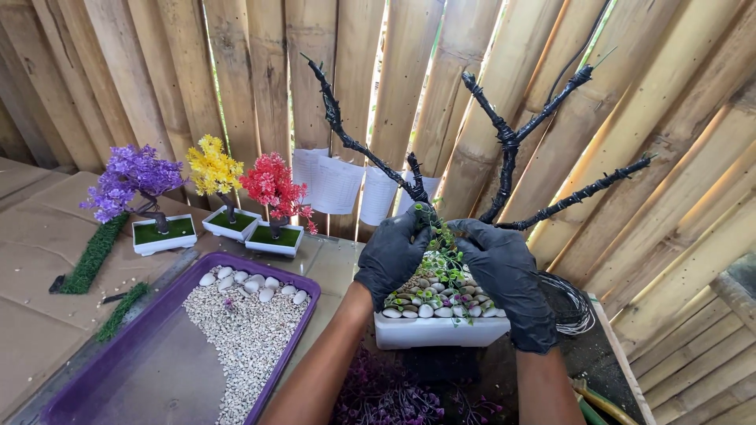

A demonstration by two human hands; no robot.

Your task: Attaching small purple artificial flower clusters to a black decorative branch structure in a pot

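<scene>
Over the white rectangular pot (438,330) at the middle of the desk (35,260), both black-gloved hands meet around the base of a bare black-wrapped tree (504,149). From below, the two forearms rise into the frame and converge on the pot. Palm turned inward, the left hand (391,253) curls its fingers toward the trunk at the pot's left side. Mirroring it from the right, the right hand (506,282) bends its fingers and drapes its palm over the pot's right edge. Between the two sets of fingertips sits a small green leafy sprig (442,240), pinched or pressed close to the trunk; which hand truly grips it cannot be told. Neither hand is spread wide; both are half curled.

White and grey pebbles (425,303) fill the pot, with bits of green among them. The tree's bare branches fan up and out against the bamboo wall (236,71). Beside the left forearm lies a purple tray (157,354) with fine gravel and a row of white stones. Farther left stand three small finished trees, the purple tree (130,177), the yellow tree (213,167) and the red tree (272,185), each in its own white pot. A coil of wire (571,303) lies just right of the right hand.
</scene>
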